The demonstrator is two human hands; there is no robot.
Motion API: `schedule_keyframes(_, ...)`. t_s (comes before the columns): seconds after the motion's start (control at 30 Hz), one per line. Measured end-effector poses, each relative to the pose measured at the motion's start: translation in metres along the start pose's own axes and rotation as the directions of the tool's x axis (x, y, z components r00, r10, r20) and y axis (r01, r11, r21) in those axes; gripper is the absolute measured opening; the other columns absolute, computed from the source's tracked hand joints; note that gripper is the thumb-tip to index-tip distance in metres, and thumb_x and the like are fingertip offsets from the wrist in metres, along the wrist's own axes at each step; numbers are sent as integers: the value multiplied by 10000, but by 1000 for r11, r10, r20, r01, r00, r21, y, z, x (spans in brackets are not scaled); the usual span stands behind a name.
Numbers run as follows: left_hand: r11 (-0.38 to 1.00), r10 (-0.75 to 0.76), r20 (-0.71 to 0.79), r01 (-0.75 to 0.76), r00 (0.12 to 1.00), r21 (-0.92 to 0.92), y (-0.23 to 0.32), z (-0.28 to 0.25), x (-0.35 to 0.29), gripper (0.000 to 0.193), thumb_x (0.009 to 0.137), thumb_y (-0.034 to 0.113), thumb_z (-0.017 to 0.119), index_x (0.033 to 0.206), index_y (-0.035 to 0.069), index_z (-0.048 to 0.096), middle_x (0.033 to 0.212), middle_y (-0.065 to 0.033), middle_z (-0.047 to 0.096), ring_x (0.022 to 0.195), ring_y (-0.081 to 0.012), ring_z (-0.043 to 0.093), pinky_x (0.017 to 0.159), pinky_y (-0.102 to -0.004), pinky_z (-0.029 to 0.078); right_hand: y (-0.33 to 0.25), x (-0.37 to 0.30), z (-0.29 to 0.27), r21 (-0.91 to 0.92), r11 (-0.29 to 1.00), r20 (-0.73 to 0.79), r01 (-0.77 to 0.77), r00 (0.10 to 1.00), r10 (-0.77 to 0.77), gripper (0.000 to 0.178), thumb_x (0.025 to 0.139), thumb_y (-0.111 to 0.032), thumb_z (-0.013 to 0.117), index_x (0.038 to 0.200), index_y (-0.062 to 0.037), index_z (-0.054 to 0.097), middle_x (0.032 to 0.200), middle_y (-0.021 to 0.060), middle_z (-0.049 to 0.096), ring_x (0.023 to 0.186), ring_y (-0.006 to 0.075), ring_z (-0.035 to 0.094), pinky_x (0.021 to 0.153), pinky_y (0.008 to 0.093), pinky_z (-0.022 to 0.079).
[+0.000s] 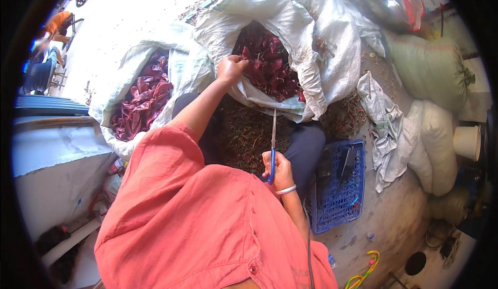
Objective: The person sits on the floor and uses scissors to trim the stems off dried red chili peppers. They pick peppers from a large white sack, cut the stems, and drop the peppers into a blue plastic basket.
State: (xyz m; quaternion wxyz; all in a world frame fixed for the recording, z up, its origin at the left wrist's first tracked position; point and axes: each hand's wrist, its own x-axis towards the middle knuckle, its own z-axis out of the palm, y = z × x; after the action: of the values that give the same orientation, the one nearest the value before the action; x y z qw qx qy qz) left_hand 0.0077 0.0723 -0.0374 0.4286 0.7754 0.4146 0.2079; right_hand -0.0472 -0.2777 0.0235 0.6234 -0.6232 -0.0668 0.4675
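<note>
My left hand reaches to the left rim of an open white woven sack full of dark dried red chilies. Its fingers are pinched together on what looks like one dried red chili at the edge of the heap. Lower down, in front of my lap, my right hand grips scissors by their blue handles. Their blades point up toward the sack's lower rim and look nearly closed. To the left, a second white sack holds larger, flatter dark red chilies.
Stem-like scraps lie between my legs. A blue plastic basket with a dark flat object stands at my right. Beyond are an empty-looking crumpled sack, full sacks and a white bucket. People sit far left.
</note>
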Motion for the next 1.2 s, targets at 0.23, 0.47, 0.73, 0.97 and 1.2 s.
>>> schedule_keyframes(0.23, 982, -67, 155, 93, 986, -166, 19, -12, -14, 299, 817, 301, 705, 964, 43, 741, 706, -59, 680, 635, -118, 608, 611, -303, 487, -4, -4, 0, -20, 1000, 1, 9, 1000, -9, 166, 913, -198, 674, 951, -46, 619, 737, -20, 580, 572, 35, 519, 492, 197, 470)
schedule_keyframes(0.47, 930, 0, 331, 122, 944, -348, 32, -23, -42, 265, 869, 262, 695, 1002, 32, 704, 741, 1, 642, 584, -64, 539, 481, -250, 425, -5, -1, -4, -126, 987, -77, 104, 990, -114, 259, 887, -250, 712, 948, -21, 607, 710, -16, 575, 573, 54, 520, 519, 219, 465)
schedule_keyframes(0.73, 937, 130, 633, 115, 763, -331, 77, -60, -132, 199, 941, 243, 612, 950, 46, 643, 777, 2, 688, 649, -55, 592, 486, -222, 415, -54, -4, -3, -805, 515, 7, 296, 872, -490, 550, 739, -428, 806, 961, 10, 559, 731, 112, 568, 597, 264, 551, 577, 392, 461)
schedule_keyframes(0.97, 962, 178, 621, -1, 763, -274, 88, -75, -167, 124, 915, 79, 534, 931, -1, 627, 739, -31, 693, 640, -106, 674, 512, -244, 464, -64, -18, 5, -916, 310, 70, 254, 863, -500, 597, 716, -520, 779, 938, -10, 563, 833, 152, 628, 716, 343, 616, 618, 417, 493)
schedule_keyframes(1.2, 947, 181, 639, 41, 748, -317, 89, -82, -177, 142, 954, 95, 570, 929, -33, 626, 712, -61, 667, 613, -146, 672, 563, -274, 513, -52, -27, 2, -759, 578, 15, 298, 897, -443, 394, 736, -344, 820, 765, -18, 601, 557, 73, 565, 488, 188, 568, 488, 359, 433)
